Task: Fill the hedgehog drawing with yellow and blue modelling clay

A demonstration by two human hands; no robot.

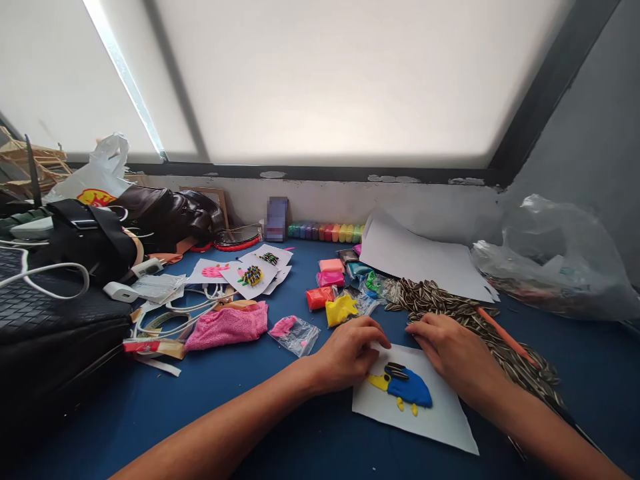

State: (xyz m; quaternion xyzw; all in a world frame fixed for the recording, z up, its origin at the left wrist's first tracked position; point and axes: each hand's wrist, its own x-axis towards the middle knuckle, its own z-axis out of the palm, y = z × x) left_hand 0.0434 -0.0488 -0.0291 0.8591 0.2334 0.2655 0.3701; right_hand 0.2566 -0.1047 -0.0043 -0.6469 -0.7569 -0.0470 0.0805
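Note:
On a white paper sheet (435,427) lies a clay figure with a blue body (407,387), a yellow head (379,381) and small yellow feet. A few striped sunflower seeds (396,371) sit on the upper part of the blue body. My left hand (347,353) rests at the sheet's upper left edge, fingers bent and apart, thumb near the yellow head. Beyond the sheet's top edge, my right hand (453,350) is at the near side of a sunflower seed pile (435,300). Its fingers are drawn together, and whatever is between the fingertips is hidden.
An orange strip (507,337) lies across the seeds. Bagged yellow clay (341,310) and red clay (320,298) are beyond my left hand. Pink cloth (227,327), cables and finished clay pictures (250,275) lie left. White sheets (420,257) and a plastic bag (560,267) stand behind.

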